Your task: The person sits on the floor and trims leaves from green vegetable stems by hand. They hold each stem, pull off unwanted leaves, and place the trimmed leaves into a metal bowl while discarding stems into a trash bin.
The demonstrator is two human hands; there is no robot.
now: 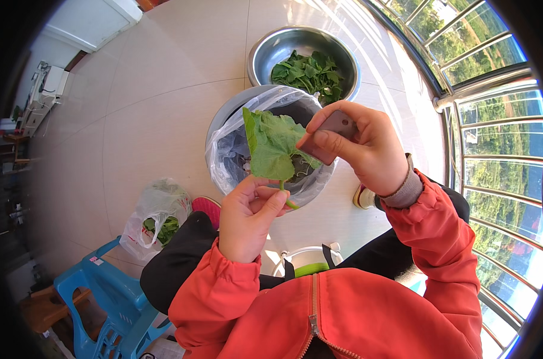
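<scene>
My left hand (253, 215) pinches the green stalk of a broad leaf (273, 143) between thumb and fingers. The leaf stands spread above a grey bin (226, 105) lined with a clear plastic bag (222, 155). In my right hand (370, 148) is a flat, reddish-brown rectangular object (327, 139) with a small dark round spot at one end; what it is, I cannot tell. Its lower edge overlaps the leaf's right side in view, and whether they touch is unclear. Scraps lie in the bin, mostly hidden by the leaf.
Behind the bin, a stainless steel basin (264, 58) holds leafy greens (307, 74). A plastic bag of greens (157, 215) rests on the tiled floor near my left shoe (207, 211). A blue plastic chair (112, 287) stands at left, metal railings (500, 157) at right.
</scene>
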